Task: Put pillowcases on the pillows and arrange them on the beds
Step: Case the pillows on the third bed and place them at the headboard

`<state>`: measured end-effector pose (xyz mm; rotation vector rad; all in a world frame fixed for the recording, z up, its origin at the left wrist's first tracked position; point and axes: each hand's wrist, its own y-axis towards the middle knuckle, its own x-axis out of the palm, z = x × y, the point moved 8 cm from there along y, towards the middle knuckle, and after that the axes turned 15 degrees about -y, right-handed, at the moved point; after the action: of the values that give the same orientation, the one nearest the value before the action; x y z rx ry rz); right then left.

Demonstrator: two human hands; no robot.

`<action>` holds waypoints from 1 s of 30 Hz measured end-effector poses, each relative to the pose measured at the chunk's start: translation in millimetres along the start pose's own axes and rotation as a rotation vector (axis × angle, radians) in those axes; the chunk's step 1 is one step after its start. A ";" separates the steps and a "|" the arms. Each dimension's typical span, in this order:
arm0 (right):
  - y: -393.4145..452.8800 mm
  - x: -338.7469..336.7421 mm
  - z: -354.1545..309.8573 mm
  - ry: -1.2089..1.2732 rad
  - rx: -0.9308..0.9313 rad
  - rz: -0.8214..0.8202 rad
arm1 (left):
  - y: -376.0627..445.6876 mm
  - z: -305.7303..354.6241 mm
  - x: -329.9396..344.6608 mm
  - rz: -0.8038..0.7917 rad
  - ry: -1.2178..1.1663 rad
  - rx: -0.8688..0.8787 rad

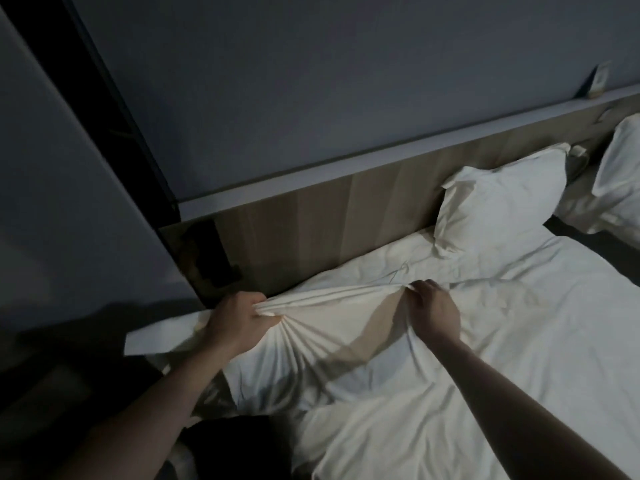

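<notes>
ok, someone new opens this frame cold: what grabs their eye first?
The two hands at centre: the left hand grips a bunched fistful of white pillowcase, and the right hand pinches its edge, stretching the fabric between them over the bed. Next, a dressed pillow leaning against the wooden headboard at upper right, with another pillow on the neighbouring bed at the far right edge.

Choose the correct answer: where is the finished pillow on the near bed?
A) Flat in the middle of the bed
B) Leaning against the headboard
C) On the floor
B: the pillow stands propped against the wooden headboard, beyond both hands.
</notes>
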<state>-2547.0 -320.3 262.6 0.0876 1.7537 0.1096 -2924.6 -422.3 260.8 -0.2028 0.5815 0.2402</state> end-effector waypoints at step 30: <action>333.7 199.8 -45.8 -0.098 0.002 -0.255 | 303.5 -18.7 133.9 -0.055 0.456 0.323</action>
<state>-2629.5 33.8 117.0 -0.1273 1.6522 -0.0814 -2910.9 -115.8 133.3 0.0436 1.0546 0.0418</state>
